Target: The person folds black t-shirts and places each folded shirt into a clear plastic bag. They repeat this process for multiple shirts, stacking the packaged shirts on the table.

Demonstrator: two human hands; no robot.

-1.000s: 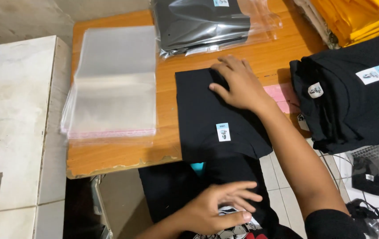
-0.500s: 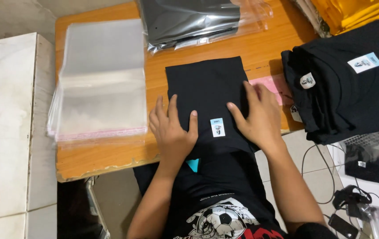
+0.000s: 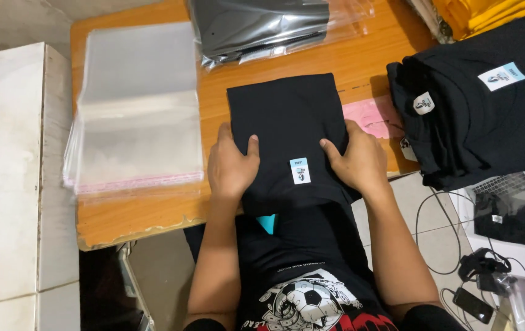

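Folded black shirt [image 3: 287, 132] lies flat on the orange wooden worktop [image 3: 360, 58], its near edge hanging over the worktop's 6 o'clock side. Compared with half a second ago, both hands have slid outward to the shirt's side edges, and the white tag [image 3: 300, 170] between them is now fully clear; a second ago only the right hand was on the cloth while the left was down at the lap.

Left hand [image 3: 232, 165] presses at the shirt's 8 o'clock edge, palm down, fingers together and thumb spread onto the cloth, gripping nothing. Right hand [image 3: 357, 160] mirrors it at 4 o'clock, flat, thumb pointing toward the tag, fingers over the shirt's side edge.

One shirt sits under the hands. One stack of clear plastic bags [image 3: 137, 110] lies at 9 o'clock, one pile of bagged dark garments [image 3: 259, 27] at 12 o'clock, one heap of black shirts [image 3: 483, 104] at 3 o'clock, and one pink slip [image 3: 370, 116] touching the shirt's right edge.
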